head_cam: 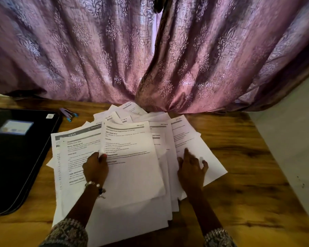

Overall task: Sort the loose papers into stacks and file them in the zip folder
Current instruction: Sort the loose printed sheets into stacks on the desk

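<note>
Curtain (150, 50) fills the far side: purple, patterned, heavy folds down to the surface (239, 157), which is wood-grain laminate, glossy. Zip folder (16, 157) lies at the left edge, black, flat, rounded corners, zip along its rim, apparently shut, long axis near-to-far, well apart from both hands but closer to the left one.

Loose papers (128, 202) are fanned in a messy overlapping pile mid-surface, directly under and ahead of the hands; white printed sheets, thin, floppy, long axes roughly near-to-far, no separate stacks yet. Top sheet (130, 157) sits tilted slightly, left edge lifted.

Left hand (95, 166) pinches that top sheet at its left edge, thumb on top. Right hand (192, 166) lies flat with fingers spread, pressing the right side of the pile, grasping nothing.

Judgement: sorting has barely begun; next move is peeling the top sheet leftward while the right hand pins the rest. Risk: sheets underneath sliding along with it.

Stapler (69, 114) sits far left beside the folder, small, purple and blue.
</note>
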